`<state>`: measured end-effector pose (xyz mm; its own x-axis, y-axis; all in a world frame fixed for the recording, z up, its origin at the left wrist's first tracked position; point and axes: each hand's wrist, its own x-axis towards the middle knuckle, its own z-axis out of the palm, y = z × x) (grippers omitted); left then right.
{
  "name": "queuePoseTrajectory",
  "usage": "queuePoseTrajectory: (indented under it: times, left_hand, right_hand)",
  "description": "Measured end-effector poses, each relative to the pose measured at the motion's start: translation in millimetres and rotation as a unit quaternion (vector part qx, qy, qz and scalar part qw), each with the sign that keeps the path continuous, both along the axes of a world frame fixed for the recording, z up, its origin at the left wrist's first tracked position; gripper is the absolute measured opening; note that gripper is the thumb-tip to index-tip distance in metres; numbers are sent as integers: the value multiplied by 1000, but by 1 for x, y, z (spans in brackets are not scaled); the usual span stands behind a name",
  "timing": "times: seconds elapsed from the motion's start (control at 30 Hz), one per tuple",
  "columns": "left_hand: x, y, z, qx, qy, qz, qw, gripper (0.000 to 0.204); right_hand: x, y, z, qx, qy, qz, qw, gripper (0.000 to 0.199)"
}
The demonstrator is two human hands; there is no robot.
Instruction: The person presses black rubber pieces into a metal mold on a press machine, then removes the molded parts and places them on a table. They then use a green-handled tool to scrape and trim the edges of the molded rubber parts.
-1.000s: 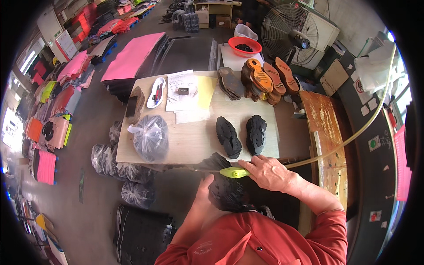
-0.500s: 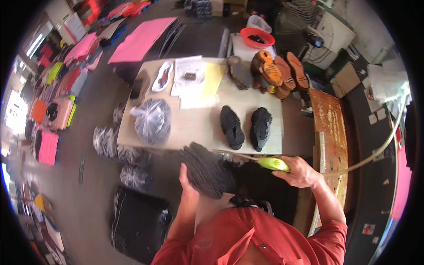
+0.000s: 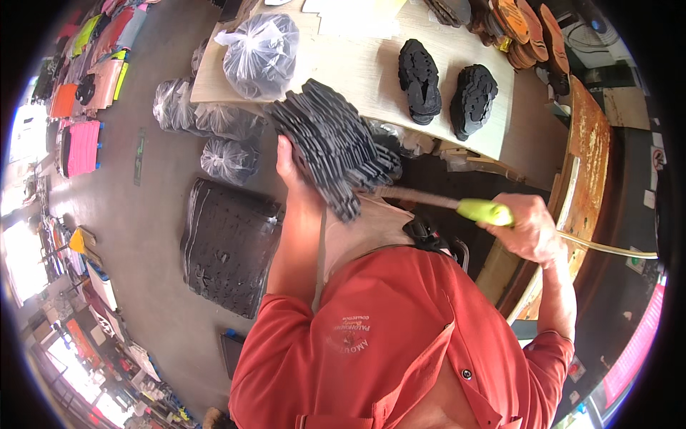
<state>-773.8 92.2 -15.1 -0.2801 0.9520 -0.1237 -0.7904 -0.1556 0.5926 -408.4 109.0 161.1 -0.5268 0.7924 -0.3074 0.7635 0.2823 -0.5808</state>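
Observation:
My left hand (image 3: 291, 170) is wrapped round a thick stack of thin black cut pieces (image 3: 332, 143), held tilted in front of my body with its layered edges fanned out. My right hand (image 3: 530, 227) grips a yellow-green air blow gun (image 3: 482, 211). The gun's long thin nozzle (image 3: 418, 196), blurred, points left at the lower end of the stack; whether it touches cannot be told. A pale hose (image 3: 607, 246) runs off to the right behind that hand. Two more black stacks (image 3: 418, 82) lie on the table (image 3: 343, 68) beyond.
A knotted clear bag (image 3: 261, 57) of dark pieces sits on the table's left part. More filled bags (image 3: 229, 159) and a black slab-like bundle (image 3: 232, 247) are on the floor. Brown and orange sole-shaped pieces (image 3: 511, 25) stand far right, by a worn wooden board (image 3: 589, 136).
The view has tilted down, so the table sits higher in the picture. The black stack is turned and fanned wider, while the air gun stays aimed at its side.

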Motion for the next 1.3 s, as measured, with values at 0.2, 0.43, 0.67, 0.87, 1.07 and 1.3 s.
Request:
queuePoseTrajectory:
  times: [0.2,0.43,0.67,0.87,1.07,1.3]
  left_hand:
    - [-37,-26,-22,-53,30,-83,995,78]
    - [-44,-68,-52,-115,-76,-214,967,74]
    - [-31,-77,-28,-158,-9,-299,941,97]
    - [-21,-61,14,-103,49,-405,907,134]
    - [-23,-59,21,-114,25,-371,921,125]
    - [3,-2,2,120,-218,-138,959,73]
  right_hand:
    - [5,3,6,-62,-41,30,997,26]
    - [13,-6,-13,-70,-25,-10,997,26]
    - [20,-7,-18,6,34,5,999,23]
    - [33,-6,-15,-104,61,-49,992,23]
    - [26,-9,-14,-106,44,-34,993,25]
    - [11,-19,-23,-62,52,-107,991,28]
